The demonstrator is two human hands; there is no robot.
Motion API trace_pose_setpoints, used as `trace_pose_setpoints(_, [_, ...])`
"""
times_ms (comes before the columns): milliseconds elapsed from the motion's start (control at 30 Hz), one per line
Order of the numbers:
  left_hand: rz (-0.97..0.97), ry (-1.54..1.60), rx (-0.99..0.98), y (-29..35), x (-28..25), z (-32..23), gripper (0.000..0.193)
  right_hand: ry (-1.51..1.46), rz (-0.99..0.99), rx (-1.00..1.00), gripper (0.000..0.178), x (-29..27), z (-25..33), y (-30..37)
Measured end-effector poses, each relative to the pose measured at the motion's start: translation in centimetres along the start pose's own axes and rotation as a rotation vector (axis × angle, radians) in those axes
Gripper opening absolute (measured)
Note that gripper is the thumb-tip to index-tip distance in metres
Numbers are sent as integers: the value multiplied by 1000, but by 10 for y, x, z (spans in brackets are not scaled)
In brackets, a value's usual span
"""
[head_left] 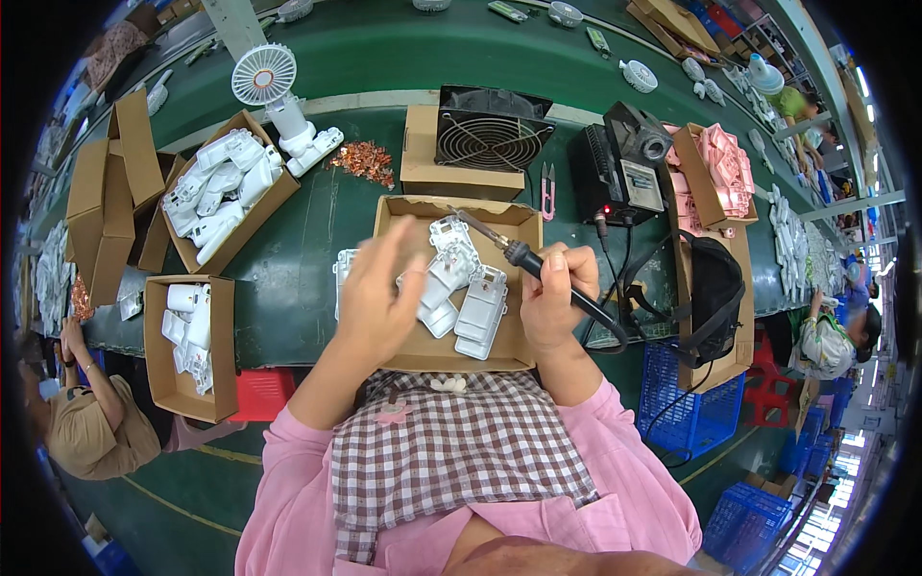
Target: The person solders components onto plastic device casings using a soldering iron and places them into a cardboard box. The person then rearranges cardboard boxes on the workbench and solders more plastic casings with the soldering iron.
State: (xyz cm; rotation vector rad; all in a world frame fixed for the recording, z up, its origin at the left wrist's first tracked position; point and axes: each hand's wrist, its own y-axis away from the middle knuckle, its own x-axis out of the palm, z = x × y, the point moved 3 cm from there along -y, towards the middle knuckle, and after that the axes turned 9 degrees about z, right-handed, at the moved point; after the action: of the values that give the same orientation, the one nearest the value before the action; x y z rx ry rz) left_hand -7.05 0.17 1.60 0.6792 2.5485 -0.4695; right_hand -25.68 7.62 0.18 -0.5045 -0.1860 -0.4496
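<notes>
My right hand (559, 288) grips the black handle of a soldering iron (523, 257), its metal tip pointing up and left over a shallow cardboard tray (403, 364). Several white plastic housings lie in that tray, among them a housing (480, 312) near my right hand. Blurred by motion, my left hand (379, 298) hovers over the tray's left side with its fingers stretched out. Partly hidden behind it is another white housing (344, 274), left of the tray; I cannot tell whether the hand touches it.
A black fan (495, 130) stands behind the tray, right of copper-coloured scraps (365, 161). Tweezers (547, 192) lie near a black soldering station (610, 173). Boxes of white parts (158, 370) stand left, a box of pink parts (706, 206) right. Co-workers sit at both sides.
</notes>
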Motion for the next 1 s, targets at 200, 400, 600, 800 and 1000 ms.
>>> trace_pose_setpoints(200, [-149,-483,-201,36,-44,48,36,-8,13,26,17,0,1,-1])
trace_pose_setpoints(400, [147,-15,-463,50,-33,84,39,-53,26,-4,17,-2,-2,0])
trace_pose_setpoints(600, [130,596,-542,45,-33,94,38,-4,15,28,18,1,1,0])
trace_pose_setpoints(800, [-20,1146,-255,10,-62,41,43,-75,12,-56,15,-2,1,1])
trace_pose_setpoints(1000, [267,1256,-309,-21,-6,16,37,-120,-32,-95,14,-2,8,1])
